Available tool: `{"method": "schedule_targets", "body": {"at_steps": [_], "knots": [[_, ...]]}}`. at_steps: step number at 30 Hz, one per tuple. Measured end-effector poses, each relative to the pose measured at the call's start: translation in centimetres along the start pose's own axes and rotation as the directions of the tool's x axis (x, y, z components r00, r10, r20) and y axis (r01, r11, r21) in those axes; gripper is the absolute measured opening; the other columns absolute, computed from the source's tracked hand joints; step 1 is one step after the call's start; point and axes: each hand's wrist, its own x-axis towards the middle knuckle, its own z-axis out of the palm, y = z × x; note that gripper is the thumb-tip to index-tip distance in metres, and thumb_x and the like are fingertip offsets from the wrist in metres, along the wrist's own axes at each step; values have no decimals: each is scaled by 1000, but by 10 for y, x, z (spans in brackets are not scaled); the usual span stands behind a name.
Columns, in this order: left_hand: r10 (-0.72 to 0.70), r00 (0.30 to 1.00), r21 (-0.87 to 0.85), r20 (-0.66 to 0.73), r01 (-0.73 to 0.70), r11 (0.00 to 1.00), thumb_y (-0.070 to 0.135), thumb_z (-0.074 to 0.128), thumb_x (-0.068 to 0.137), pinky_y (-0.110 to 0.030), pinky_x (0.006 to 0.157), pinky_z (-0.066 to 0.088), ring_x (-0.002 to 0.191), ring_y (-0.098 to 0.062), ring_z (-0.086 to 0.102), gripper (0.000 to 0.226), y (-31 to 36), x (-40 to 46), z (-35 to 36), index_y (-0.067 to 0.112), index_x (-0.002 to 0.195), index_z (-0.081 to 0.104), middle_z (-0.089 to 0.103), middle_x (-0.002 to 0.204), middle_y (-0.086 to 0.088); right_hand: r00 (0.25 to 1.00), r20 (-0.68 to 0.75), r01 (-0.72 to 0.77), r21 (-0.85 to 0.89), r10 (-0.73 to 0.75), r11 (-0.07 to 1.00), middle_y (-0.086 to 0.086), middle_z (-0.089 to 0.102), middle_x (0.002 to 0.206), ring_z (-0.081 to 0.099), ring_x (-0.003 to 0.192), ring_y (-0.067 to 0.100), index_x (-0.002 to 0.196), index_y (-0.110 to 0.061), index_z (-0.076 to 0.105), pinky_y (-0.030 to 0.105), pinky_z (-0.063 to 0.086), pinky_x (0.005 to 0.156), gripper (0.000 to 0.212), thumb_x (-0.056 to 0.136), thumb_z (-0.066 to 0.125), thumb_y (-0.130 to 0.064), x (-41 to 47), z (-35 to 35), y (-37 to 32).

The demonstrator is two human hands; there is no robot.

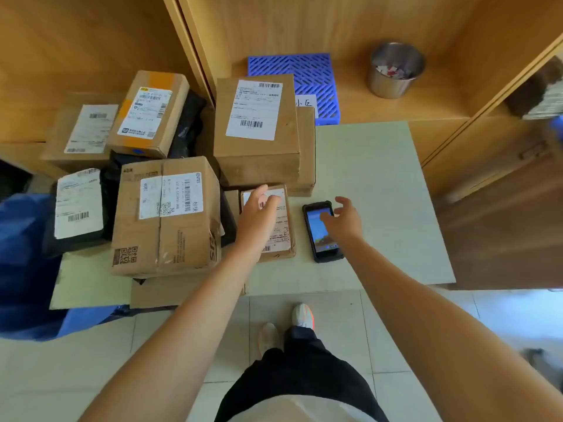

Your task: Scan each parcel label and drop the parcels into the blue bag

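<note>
Cardboard and black plastic parcels crowd the pale table (380, 166), and the handheld scanner (320, 236) lying screen-up on it serves as the landmark here. Just left of the scanner sits a small flat parcel (281, 239), label upward; the left hand (259, 208) hovers over or rests on it with fingers spread and gripping nothing. The right hand (342, 220) hangs over the scanner's right edge, fingers loosely apart, nothing held. Far left of the scanner, past a large taped box (166, 220), the blue bag (21, 263) slumps at the table's edge; whether anything lies inside cannot be told. Behind the scanner stands a steel cup (394, 70) holding scraps of paper. The likely slip: a hurried grab could knock the scanner off the table, or a covered barcode could fail to read.
</note>
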Motion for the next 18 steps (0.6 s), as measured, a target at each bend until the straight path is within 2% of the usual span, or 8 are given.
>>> {"method": "schedule_targets", "body": {"at_steps": [3, 6, 8, 10, 13, 18], "knots": [[-21, 1000, 20, -3, 21, 1000, 35, 44, 98, -40, 111, 35, 136, -17, 40, 48, -7, 5, 11, 37, 146, 40, 38, 152, 5, 995, -24, -104, -229, 102, 968, 10, 35, 149, 36, 136, 29, 154, -19, 29, 40, 39, 105, 77, 89, 69, -30, 3, 12, 6], [-23, 999, 55, -38, 25, 998, 37, 46, 95, -50, 114, 33, 139, -19, 35, 49, -15, 7, 16, 36, 144, 44, 38, 151, 3, 955, -4, -286, -266, 296, 921, 10, 23, 153, 27, 140, 31, 158, -16, 10, 42, 31, 110, 97, 85, 72, -34, 5, 29, 16], [-9, 998, 108, -56, 15, 994, 34, 44, 97, -52, 115, 28, 142, -20, 28, 46, -16, 7, 15, 33, 143, 45, 37, 152, 2, 937, 5, -333, -296, 350, 895, 10, 19, 153, 23, 141, 30, 157, -12, 2, 44, 32, 108, 108, 82, 74, -41, 8, 36, 22], [-24, 997, 101, -70, 31, 994, 41, 42, 93, -53, 114, 31, 140, -22, 32, 50, -18, 7, 13, 35, 142, 46, 39, 150, 3, 942, -22, -320, -368, 336, 873, 10, 22, 150, 25, 138, 29, 154, -11, 9, 42, 35, 104, 112, 75, 79, -48, 5, 44, 30], [-70, 992, 54, -108, 76, 996, 56, 40, 79, -53, 108, 39, 134, -24, 43, 63, -23, 9, 9, 40, 140, 45, 41, 147, 2, 971, -108, -238, -459, 213, 856, 9, 31, 138, 34, 127, 30, 145, -15, 23, 37, 35, 96, 104, 69, 83, -53, 3, 50, 40], [-65, 991, -40, -113, 61, 997, 36, 51, 93, -49, 107, 43, 131, -21, 45, 50, -26, 5, 1, 34, 142, 44, 35, 146, 2, 994, -75, -103, -466, 77, 879, 11, 35, 136, 38, 125, 33, 148, -17, 23, 40, 36, 100, 106, 67, 84, -50, 9, 53, 48]]}}
